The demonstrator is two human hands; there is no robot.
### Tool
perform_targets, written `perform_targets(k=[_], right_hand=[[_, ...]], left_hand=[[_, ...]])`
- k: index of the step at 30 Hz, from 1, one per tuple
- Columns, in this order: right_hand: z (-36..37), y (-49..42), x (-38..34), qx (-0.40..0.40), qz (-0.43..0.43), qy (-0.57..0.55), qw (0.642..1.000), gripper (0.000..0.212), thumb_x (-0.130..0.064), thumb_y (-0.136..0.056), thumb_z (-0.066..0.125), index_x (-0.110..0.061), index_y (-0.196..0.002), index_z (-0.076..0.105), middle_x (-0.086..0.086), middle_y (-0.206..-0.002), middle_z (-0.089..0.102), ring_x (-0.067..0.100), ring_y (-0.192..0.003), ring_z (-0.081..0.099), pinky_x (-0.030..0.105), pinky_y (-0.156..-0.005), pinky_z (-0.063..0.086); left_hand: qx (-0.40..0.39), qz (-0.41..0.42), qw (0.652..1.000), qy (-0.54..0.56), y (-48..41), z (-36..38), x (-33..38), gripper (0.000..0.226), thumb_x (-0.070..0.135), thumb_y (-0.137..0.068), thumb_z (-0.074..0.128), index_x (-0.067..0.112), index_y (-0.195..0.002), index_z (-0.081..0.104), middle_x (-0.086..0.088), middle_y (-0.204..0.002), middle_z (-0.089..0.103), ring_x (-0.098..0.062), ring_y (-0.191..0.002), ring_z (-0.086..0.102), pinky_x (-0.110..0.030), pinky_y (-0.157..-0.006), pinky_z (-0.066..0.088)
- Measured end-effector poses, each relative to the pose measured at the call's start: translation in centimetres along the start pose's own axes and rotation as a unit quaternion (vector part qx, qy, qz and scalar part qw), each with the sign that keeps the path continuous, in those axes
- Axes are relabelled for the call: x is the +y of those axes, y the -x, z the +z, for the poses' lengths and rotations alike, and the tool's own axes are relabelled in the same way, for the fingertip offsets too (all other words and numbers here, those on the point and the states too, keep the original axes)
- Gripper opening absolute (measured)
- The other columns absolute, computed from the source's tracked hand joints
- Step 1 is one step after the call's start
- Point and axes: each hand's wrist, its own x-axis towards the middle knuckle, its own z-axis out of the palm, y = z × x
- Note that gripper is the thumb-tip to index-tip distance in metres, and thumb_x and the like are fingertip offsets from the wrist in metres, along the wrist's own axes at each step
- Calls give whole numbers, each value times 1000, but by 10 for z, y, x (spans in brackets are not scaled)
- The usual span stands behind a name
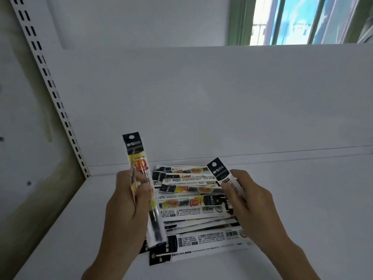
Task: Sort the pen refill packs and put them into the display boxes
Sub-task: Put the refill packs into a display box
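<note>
Refill packs — loose on shelf

Open shelf right of the pack pile, back panel closing the rear, slotted upright at left

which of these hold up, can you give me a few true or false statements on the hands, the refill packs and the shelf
1. The left hand holds a yellow-labelled pack roughly upright. True.
2. The right hand is empty. False: it pinches a black-headed pack.
3. A pile of packs lies on the white shelf between the hands. True.
4. The window is at upper left. False: it is at upper right.
</note>
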Motion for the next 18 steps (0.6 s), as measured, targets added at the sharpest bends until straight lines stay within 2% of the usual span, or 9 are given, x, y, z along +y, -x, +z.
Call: perform_targets(k=[2,5,6,8,9,11,14,16,18], right_hand=[[-11,3,7,18,6,16,1000,27,-46,-86,37,-32,-106,50,-18,-61,55,5,-60,54,18,-46,41],[-33,10,20,35,15,39,998,22,-52,-85,33,-39,-98,45,-14,-70,54,12,-51,47,29,-45,44],[-41,13,25,39,20,50,998,20,-53,-85,32,-40,-97,44,-15,-72,53,13,-52,46,26,-44,41],[-59,23,36,44,38,61,996,17,-51,-85,33,-41,-96,43,-18,-70,51,11,-54,43,20,-45,32],[-70,29,41,44,53,61,996,15,-48,-87,35,-40,-95,43,-19,-69,50,10,-55,42,20,-46,30],[-96,42,52,47,91,60,993,11,-42,-90,42,-35,-96,47,-18,-66,50,9,-55,42,21,-49,31],[-145,66,71,62,149,74,984,21,-43,-84,57,-32,-100,51,-9,-56,47,6,-59,45,22,-53,34],[-182,84,86,73,176,101,976,25,-40,-80,64,-31,-100,52,-8,-58,47,8,-63,46,23,-56,37],[-219,104,102,85,203,125,967,23,-32,-82,64,-27,-102,54,-6,-65,52,11,-64,49,26,-62,42]], left_hand=[[-1,-6,999,39,3,8,23,24,11,-95,42,34,-102,41,-2,-63,58,-16,-60,59,-16,-50,45],[-13,-55,991,119,-4,26,47,43,3,-95,38,37,-121,37,4,-59,53,-10,-52,50,-20,-55,46],[-13,-92,985,144,-9,35,43,43,1,-95,38,32,-124,41,0,-59,48,-14,-53,47,-21,-52,46],[-60,-168,967,183,-13,50,30,38,-3,-95,36,10,-129,47,-9,-61,39,-18,-51,37,-14,-35,37],[-79,-184,961,193,-10,61,42,35,-4,-94,35,7,-120,54,-8,-58,36,-15,-47,33,-16,-29,30],[-119,-168,951,233,6,92,85,25,1,-91,42,18,-94,61,0,-47,34,-9,-36,27,-19,-29,22],[-135,-154,937,282,50,134,120,9,11,-88,56,15,-84,63,5,-41,30,-7,-32,25,-16,-32,22],[-182,-177,918,306,66,174,134,18,10,-92,50,6,-77,60,5,-39,30,-9,-32,27,-17,-33,24],[-208,-160,917,301,87,212,154,29,13,-94,46,6,-71,61,2,-39,39,-14,-40,41,-19,-42,35]])
